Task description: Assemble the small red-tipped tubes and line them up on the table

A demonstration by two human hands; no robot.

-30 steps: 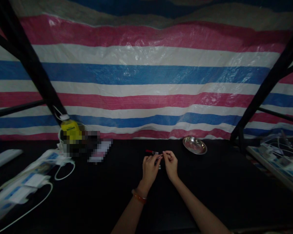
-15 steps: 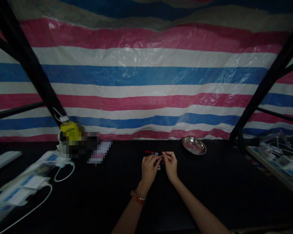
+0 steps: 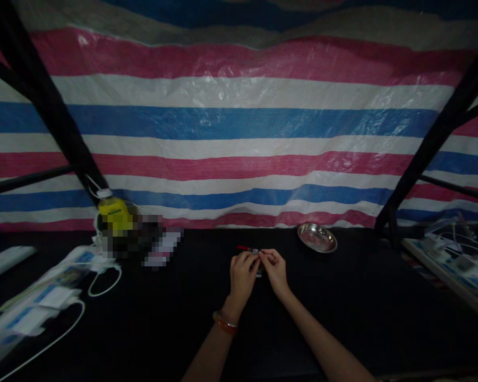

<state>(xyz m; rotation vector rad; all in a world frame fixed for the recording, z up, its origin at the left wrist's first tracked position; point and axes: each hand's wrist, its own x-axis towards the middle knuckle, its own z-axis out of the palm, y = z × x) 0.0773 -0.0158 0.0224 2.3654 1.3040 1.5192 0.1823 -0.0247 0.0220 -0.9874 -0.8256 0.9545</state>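
Note:
My left hand (image 3: 242,271) and my right hand (image 3: 274,268) meet at the fingertips over the black table. Both are pinched closed; whatever small thing lies between the fingertips is hidden. Just beyond them lies a slim red item (image 3: 244,248) with a clear or silvery end, perhaps a pen-like tool, partly covered by my fingers. Between the hands a small shiny piece (image 3: 258,274) shows near the left fingers; its kind is too small to make out. A bracelet (image 3: 225,323) circles my left wrist.
A round metal dish (image 3: 317,237) stands at the back right. On the left are a power strip (image 3: 43,297) with plugs and white cables, a yellow bottle (image 3: 115,212) and a blurred-out item (image 3: 164,249). More chargers (image 3: 462,260) sit at the right. A striped sheet (image 3: 239,124) hangs behind.
My right hand has shifted slightly left, and its fingertips now press closer to those of my left hand. The red item and the dish stay put.

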